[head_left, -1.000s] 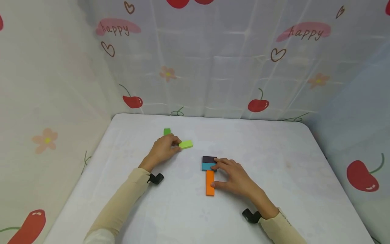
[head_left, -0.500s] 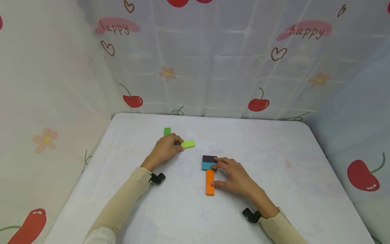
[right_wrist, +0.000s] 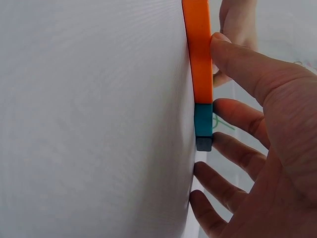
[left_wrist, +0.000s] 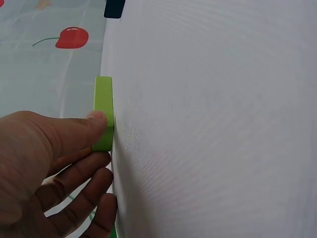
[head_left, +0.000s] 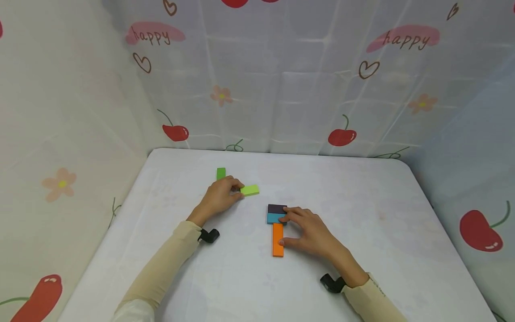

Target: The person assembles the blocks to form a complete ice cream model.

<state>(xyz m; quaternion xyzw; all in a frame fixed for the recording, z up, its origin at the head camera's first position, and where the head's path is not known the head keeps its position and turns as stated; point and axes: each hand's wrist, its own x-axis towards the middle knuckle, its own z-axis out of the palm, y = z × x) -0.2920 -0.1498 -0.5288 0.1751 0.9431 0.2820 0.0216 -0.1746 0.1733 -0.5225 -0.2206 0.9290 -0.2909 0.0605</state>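
Note:
My left hand (head_left: 219,197) pinches a lime green block (head_left: 251,190) flat on the table. In the left wrist view the thumb lies on the near end of that lime block (left_wrist: 103,94). A darker green block (head_left: 221,173) lies just behind this hand, partly hidden by it. Nearer the middle, a dark block (head_left: 276,209) and a blue block (head_left: 275,218) lie side by side, with an orange block (head_left: 277,241) standing out lengthwise towards me. My right hand (head_left: 311,230) touches them with spread fingers: thumb on the orange block (right_wrist: 199,59), fingertips at the blue (right_wrist: 203,119) and dark (right_wrist: 203,144) ones.
A white cloth covers the table (head_left: 362,201). Printed curtains (head_left: 277,89) stand behind it and at both sides. Each wrist carries a small black camera, the left one (head_left: 209,235) and the right one (head_left: 332,284).
The left hand has slid the lime block a little to the right. The right hand and the orange, blue and dark blocks have stayed in place; the head view has tilted slightly.

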